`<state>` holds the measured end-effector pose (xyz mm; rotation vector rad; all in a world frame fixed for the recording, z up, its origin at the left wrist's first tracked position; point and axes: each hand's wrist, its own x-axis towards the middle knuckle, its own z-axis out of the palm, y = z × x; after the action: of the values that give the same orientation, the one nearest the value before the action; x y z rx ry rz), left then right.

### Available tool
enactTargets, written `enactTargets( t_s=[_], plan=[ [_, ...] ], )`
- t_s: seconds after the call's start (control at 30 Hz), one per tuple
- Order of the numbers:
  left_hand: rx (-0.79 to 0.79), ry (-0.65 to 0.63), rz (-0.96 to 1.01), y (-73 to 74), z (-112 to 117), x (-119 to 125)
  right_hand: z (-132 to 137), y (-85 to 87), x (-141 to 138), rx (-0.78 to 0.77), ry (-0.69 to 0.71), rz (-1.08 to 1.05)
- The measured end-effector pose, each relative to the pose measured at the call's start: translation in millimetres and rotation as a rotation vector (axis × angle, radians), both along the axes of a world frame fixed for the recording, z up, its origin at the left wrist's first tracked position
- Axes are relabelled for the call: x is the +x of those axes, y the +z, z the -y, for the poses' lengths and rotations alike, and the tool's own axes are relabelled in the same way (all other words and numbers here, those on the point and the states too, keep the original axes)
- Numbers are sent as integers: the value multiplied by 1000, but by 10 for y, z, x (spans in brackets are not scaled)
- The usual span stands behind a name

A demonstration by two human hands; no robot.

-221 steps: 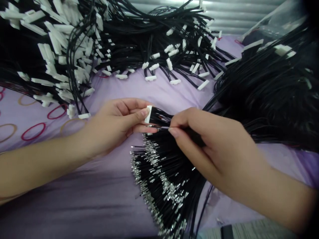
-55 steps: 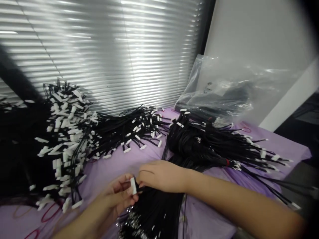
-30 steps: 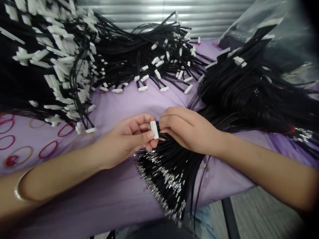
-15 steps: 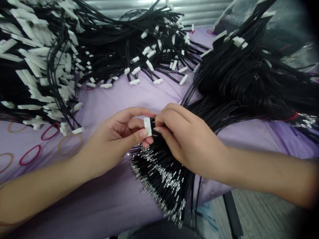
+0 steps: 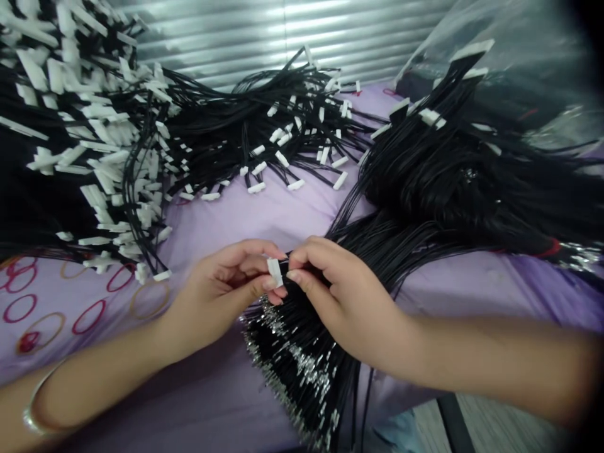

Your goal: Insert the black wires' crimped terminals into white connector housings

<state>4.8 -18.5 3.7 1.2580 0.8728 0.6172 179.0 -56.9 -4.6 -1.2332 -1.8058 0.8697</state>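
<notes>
Between the thumb and fingers of my left hand (image 5: 231, 283) is a small white connector housing (image 5: 275, 272). Black wires run out of its right side toward my right hand (image 5: 340, 296), whose thumb and forefinger pinch a wire close to the housing. The pinched wire's end is too small to make out. Just below both hands fans a thick bundle of black wires (image 5: 306, 333), its silvery crimped terminals (image 5: 306, 368) pointing to the lower left. Those wires lead up to the right, beneath my right hand.
Wire harnesses with white connectors (image 5: 283, 135) lie along the back, and a larger heap (image 5: 104, 151) rises at the left. Red and yellow rubber bands (image 5: 89, 316) are on the purple cloth (image 5: 221, 220). More black wires (image 5: 453, 176) and a clear plastic bag (image 5: 528, 82) are at the right.
The whole view has shifted, so the scene sits lower and more of the slatted blind and rubber bands shows. Both hands stay together at the connector housing, my right fingertips still pinched beside it.
</notes>
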Motion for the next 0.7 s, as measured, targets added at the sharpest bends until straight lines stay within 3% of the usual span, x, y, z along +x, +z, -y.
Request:
enactTargets(
  t_s=[0.3,0.43,0.5,0.6,0.7],
  plan=[
    [97,-1,-17,-113,22,-33,-30,-38,-14,-1,22,21],
    [80,-8,-94,-88,64,-64,-52,4,-3,42,100,176],
    [70,16,-147,-53,72,-71,-99,109,89,158,138,343],
    [139,91,-224,48,39,-78,-228,394,379,353,8,780],
    [272,77,-281,224,-34,-67,-467,648,734,364,-45,1000]
  ],
)
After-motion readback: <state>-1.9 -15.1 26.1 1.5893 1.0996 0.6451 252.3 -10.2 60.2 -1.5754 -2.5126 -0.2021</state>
